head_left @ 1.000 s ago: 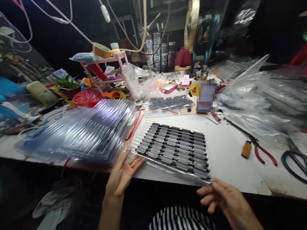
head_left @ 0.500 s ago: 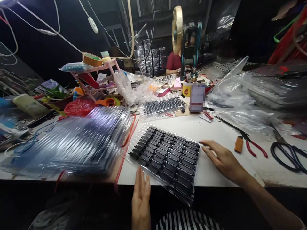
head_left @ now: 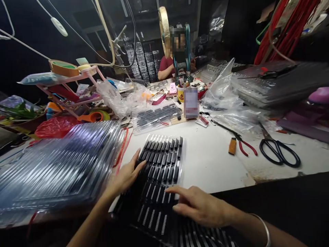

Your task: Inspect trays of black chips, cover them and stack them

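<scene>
A clear plastic tray point(head_left: 183, 161) filled with rows of black finned or pinned parts point(head_left: 160, 171) lies before me, its near end reaching past the table's front edge. My left hand point(head_left: 130, 173) rests at the tray's left side, thumb and fingers apart, with fingertips touching the parts there. From the right, my right hand point(head_left: 199, 206) reaches in, index finger stretched onto a part near the tray's right side. Its thumb is apart from that finger, and the other fingers are curled and partly hidden. To the left is a stack of clear plastic trays point(head_left: 77, 164).
Red-handled pliers point(head_left: 246, 145), an orange-brown block point(head_left: 232, 146) and black-handled scissors point(head_left: 279, 151) lie at right. Behind are another filled tray point(head_left: 156, 116), a yellow cup point(head_left: 181, 93) and plastic bags point(head_left: 221, 96). A person in a red shirt point(head_left: 166, 65) sits across the table.
The tray has turned and come nearer to me. My left hand has moved up to its left side, and my right hand has come down and inward onto the parts. The view has swung right.
</scene>
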The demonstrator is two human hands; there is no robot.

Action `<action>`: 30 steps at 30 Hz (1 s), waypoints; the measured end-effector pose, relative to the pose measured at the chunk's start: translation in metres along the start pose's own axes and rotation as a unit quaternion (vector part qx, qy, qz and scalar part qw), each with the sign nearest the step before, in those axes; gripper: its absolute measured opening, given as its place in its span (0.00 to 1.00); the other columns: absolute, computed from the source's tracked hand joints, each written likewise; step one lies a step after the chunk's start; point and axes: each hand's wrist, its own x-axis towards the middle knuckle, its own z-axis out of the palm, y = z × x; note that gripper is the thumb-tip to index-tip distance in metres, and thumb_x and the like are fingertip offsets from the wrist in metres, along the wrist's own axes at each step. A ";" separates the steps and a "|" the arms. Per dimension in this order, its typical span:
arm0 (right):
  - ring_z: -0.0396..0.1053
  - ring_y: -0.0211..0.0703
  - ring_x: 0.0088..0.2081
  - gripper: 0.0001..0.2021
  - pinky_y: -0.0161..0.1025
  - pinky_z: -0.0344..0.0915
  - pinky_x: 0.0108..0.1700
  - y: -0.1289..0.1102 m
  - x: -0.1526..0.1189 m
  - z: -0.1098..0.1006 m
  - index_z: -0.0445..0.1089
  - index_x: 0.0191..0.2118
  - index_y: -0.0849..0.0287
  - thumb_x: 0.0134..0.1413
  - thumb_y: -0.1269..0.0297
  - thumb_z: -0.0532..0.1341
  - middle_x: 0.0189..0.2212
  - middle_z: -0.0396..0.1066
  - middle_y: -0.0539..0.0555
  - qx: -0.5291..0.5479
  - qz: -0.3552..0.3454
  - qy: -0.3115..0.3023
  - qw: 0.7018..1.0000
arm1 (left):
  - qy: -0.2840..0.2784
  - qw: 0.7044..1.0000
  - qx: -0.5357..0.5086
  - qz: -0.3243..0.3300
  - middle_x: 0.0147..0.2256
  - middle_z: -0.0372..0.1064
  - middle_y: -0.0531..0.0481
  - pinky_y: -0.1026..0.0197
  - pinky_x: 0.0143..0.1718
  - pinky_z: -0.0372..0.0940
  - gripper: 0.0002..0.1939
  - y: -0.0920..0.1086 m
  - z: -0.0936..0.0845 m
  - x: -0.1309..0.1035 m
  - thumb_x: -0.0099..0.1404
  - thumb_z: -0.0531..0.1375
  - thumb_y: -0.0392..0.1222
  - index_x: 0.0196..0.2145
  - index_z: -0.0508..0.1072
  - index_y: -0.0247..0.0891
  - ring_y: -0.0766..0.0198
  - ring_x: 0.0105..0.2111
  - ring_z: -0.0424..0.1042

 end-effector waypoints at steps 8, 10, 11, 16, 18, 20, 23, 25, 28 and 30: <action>0.65 0.50 0.53 0.31 0.46 0.60 0.55 -0.017 0.045 0.062 0.50 0.64 0.58 0.57 0.58 0.56 0.54 0.65 0.61 0.082 -0.081 -0.007 0.993 | -0.113 0.982 0.074 0.129 0.54 0.66 0.39 0.53 0.54 0.57 0.36 0.062 0.013 0.083 0.64 0.48 0.58 0.64 0.49 0.38 0.52 0.54 0.66; 0.61 0.49 0.56 0.30 0.46 0.57 0.58 -0.019 0.048 0.065 0.51 0.64 0.58 0.58 0.59 0.56 0.58 0.62 0.61 0.091 -0.107 -0.003 0.990 | -0.111 0.981 0.067 0.144 0.55 0.64 0.39 0.53 0.55 0.56 0.35 0.068 0.015 0.084 0.65 0.47 0.58 0.64 0.49 0.38 0.54 0.55 0.64; 0.61 0.48 0.57 0.29 0.46 0.56 0.58 -0.019 0.045 0.064 0.53 0.63 0.58 0.58 0.59 0.56 0.58 0.62 0.60 0.097 -0.117 -0.005 0.988 | -0.102 0.981 0.066 0.148 0.58 0.61 0.39 0.52 0.57 0.53 0.35 0.068 0.013 0.080 0.65 0.47 0.58 0.64 0.49 0.38 0.54 0.57 0.61; 0.68 0.43 0.49 0.18 0.41 0.63 0.53 0.002 0.004 0.026 0.65 0.55 0.55 0.60 0.63 0.55 0.49 0.70 0.55 0.166 -0.094 0.138 0.972 | 0.051 0.993 0.003 0.111 0.64 0.48 0.44 0.50 0.63 0.41 0.35 0.022 -0.004 0.016 0.65 0.48 0.58 0.64 0.51 0.37 0.55 0.64 0.45; 0.70 0.42 0.46 0.14 0.42 0.65 0.51 0.022 -0.012 0.004 0.67 0.51 0.53 0.62 0.61 0.53 0.46 0.71 0.54 0.208 -0.038 0.266 0.940 | 0.123 0.990 -0.058 0.028 0.63 0.52 0.47 0.51 0.63 0.43 0.32 -0.007 -0.006 -0.016 0.65 0.50 0.57 0.62 0.54 0.41 0.55 0.63 0.49; 0.71 0.42 0.43 0.13 0.42 0.68 0.47 0.043 -0.019 -0.016 0.68 0.49 0.54 0.61 0.59 0.54 0.44 0.72 0.54 0.211 0.016 0.378 0.901 | 0.190 0.971 -0.136 -0.058 0.61 0.57 0.47 0.51 0.62 0.47 0.30 -0.029 0.000 -0.043 0.64 0.51 0.56 0.61 0.58 0.43 0.54 0.61 0.54; 0.69 0.45 0.46 0.14 0.44 0.65 0.50 0.066 -0.013 -0.033 0.69 0.48 0.56 0.59 0.58 0.56 0.45 0.71 0.55 0.133 0.050 0.471 0.871 | 0.233 0.939 -0.238 -0.087 0.59 0.60 0.47 0.51 0.61 0.49 0.29 -0.039 0.019 -0.063 0.65 0.52 0.54 0.61 0.56 0.45 0.56 0.60 0.57; 0.68 0.47 0.48 0.14 0.47 0.63 0.53 0.074 -0.004 -0.035 0.68 0.48 0.56 0.59 0.58 0.55 0.46 0.70 0.56 0.084 0.044 0.477 0.874 | 0.254 0.934 -0.242 -0.072 0.60 0.58 0.48 0.53 0.63 0.46 0.27 -0.034 0.031 -0.065 0.66 0.52 0.52 0.61 0.56 0.45 0.57 0.61 0.55; 0.66 0.47 0.50 0.15 0.48 0.61 0.56 0.075 0.003 -0.031 0.67 0.50 0.56 0.61 0.60 0.53 0.47 0.68 0.56 0.034 0.034 0.471 0.881 | 0.264 0.931 -0.244 -0.062 0.60 0.59 0.49 0.53 0.63 0.43 0.27 -0.024 0.038 -0.058 0.67 0.52 0.50 0.62 0.55 0.45 0.59 0.61 0.53; 0.65 0.47 0.52 0.15 0.49 0.60 0.57 0.072 0.002 -0.028 0.66 0.52 0.56 0.62 0.60 0.52 0.49 0.67 0.57 -0.002 0.037 0.477 0.878 | 0.247 0.928 -0.273 -0.058 0.59 0.60 0.49 0.54 0.63 0.44 0.28 -0.019 0.040 -0.052 0.67 0.52 0.50 0.63 0.52 0.47 0.59 0.61 0.54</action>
